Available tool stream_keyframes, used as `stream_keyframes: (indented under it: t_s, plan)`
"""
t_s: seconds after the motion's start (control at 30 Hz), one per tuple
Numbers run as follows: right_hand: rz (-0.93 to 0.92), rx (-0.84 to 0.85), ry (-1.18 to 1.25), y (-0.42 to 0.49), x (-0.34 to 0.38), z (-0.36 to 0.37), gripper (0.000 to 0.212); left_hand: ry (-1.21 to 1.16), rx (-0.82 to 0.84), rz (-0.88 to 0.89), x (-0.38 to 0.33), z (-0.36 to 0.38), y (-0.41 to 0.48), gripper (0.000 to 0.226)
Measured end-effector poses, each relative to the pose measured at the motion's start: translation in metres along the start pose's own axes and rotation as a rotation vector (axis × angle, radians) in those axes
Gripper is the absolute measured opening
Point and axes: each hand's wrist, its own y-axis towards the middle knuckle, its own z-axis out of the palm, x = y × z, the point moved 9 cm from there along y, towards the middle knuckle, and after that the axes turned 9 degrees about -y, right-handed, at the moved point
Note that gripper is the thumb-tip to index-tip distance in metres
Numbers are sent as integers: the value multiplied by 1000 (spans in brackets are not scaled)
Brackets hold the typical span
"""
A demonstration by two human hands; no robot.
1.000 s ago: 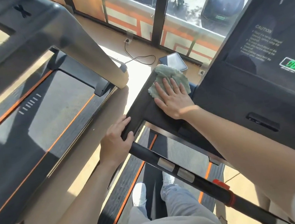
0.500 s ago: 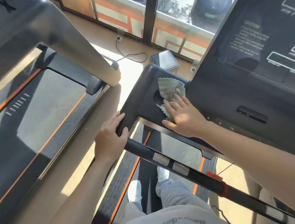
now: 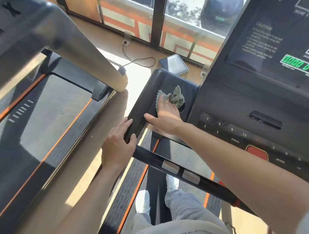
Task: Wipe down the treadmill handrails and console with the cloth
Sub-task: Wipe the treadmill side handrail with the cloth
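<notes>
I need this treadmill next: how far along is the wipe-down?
Nothing visibly marks a finished area. In hand: the right hand presses the cloth on the console's side tray, the left hand gripping its corner. Likely left: display, button panel, front handrail.

1. the cloth [image 3: 174,96], spread flat at the far corner of the side tray [image 3: 145,100] a second earlier, was bunched into a crumpled wad and ended up at the rim of the round recess [image 3: 185,107].
2. the right hand [image 3: 166,115] drew back from that far corner toward the handrail [image 3: 176,165], with its fingers on the near part of the cloth and its thumb spread out along the tray's near edge.
3. the tray's far corner, covered before, lay bare.
4. the green digits [image 3: 295,64] on the display, lit a second earlier and not showing half a second earlier, were lit again.
5. the view shifted, so more numbered keys [image 3: 231,131] and a red button [image 3: 257,153] came into sight.
</notes>
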Motion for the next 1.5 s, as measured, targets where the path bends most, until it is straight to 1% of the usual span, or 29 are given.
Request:
stream_keyframes:
  t_s: [0.07, 0.1, 0.3, 0.4, 0.47, 0.53, 0.77, 0.87, 0.93, 1.0, 1.07, 1.13, 1.2, 1.27, 1.37, 1.5]
  plan:
    - [29, 7, 10, 4, -2, 0, 100, 12, 6, 0, 2, 1, 0, 48]
    - [8, 1, -26, 3, -3, 0, 100, 16, 8, -3, 2, 1, 0, 48]
    - [-248, -136, -432, -39, -19, 11, 87, 16, 4, 5, 3, 2, -1, 48]
    - [-321, -216, -567, -68, -28, 21, 89, -2, -5, 2, 4, 2, 0, 48]
    - [-362, -216, -598, -79, -28, 30, 91, -13, -12, -4, 3, 1, 1, 49]
    - [-388, -216, -600, -83, -23, 36, 88, -11, -15, -13, 3, 0, 1, 49]
    - [-476, -212, -544, -45, 30, 34, 83, 2, -25, -26, 4, -1, 0, 49]
    - [-506, -226, -564, -40, 32, 28, 79, 10, -20, -18, 5, 0, 0, 49]
    - [-439, -222, -589, -33, 16, 19, 76, 3, -18, -18, 6, 0, -1, 48]
    - [-292, -166, -568, -18, -11, 5, 75, -7, -17, -10, 6, 0, -1, 48]
    - [-193, -151, -595, -5, -36, -10, 77, -4, -15, -3, 5, 0, -1, 47]
    - [-144, -160, -644, 2, -54, -21, 80, 0, -14, -1, 5, 1, -1, 47]
    - [-99, -146, -613, 5, -69, -30, 82, -5, -15, 1, 5, 1, -2, 48]
    - [-95, -124, -594, 5, -72, -34, 78, -8, -16, 3, 4, 0, -2, 48]
    - [-67, -176, -600, 4, -71, -45, 74, -1, -16, 2, 3, 0, -2, 47]
    - [44, -179, -617, 10, -78, -52, 82, 6, -9, -18, 6, 0, 0, 48]
